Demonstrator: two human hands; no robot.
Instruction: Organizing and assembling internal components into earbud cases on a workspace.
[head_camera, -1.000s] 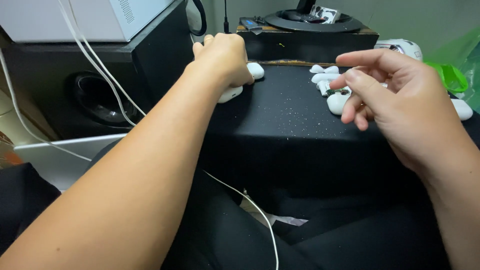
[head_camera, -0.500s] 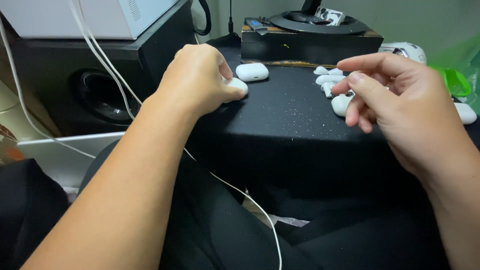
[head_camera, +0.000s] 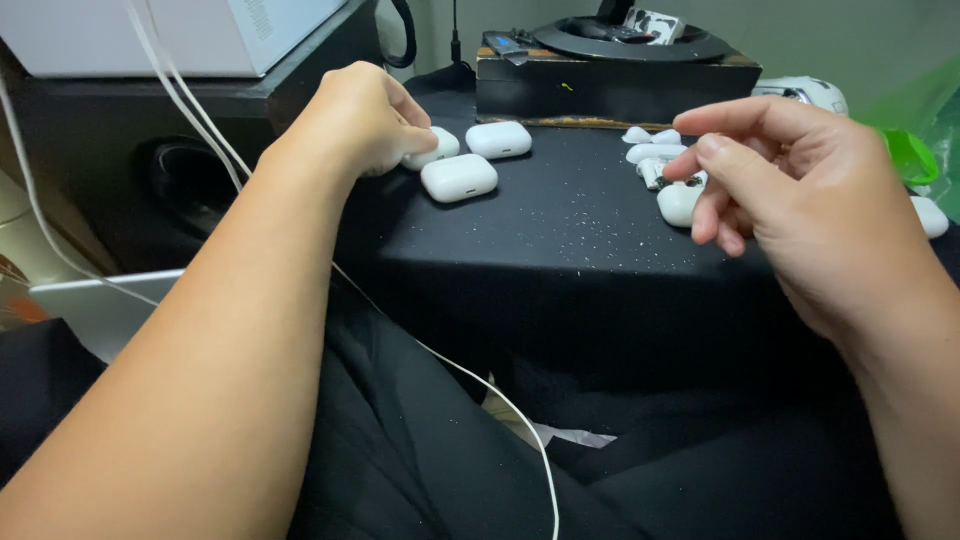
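My left hand (head_camera: 365, 115) is curled at the left of a black cloth-covered surface (head_camera: 560, 250), its fingertips closed on the end of a white earbud case (head_camera: 435, 148). Two more white cases lie right beside it, one behind (head_camera: 498, 139) and one in front (head_camera: 459, 177). My right hand (head_camera: 800, 200) hovers at the right with fingers loosely spread and nothing visible in them. Its fingertips are just over a small pile of white earbuds (head_camera: 648, 152) and another white case (head_camera: 680, 203), which the fingers partly hide.
A black box (head_camera: 615, 90) with a round black dish on top stands at the back. A white appliance (head_camera: 150, 30) sits on a dark speaker cabinet (head_camera: 180, 170) at left, with white cables (head_camera: 190, 110) hanging down. A green object (head_camera: 908, 155) lies far right. A cable (head_camera: 480, 390) crosses my lap.
My left hand has drawn back toward the near left, and the cases it covered now show, one still at its fingertips. My right hand has barely moved.
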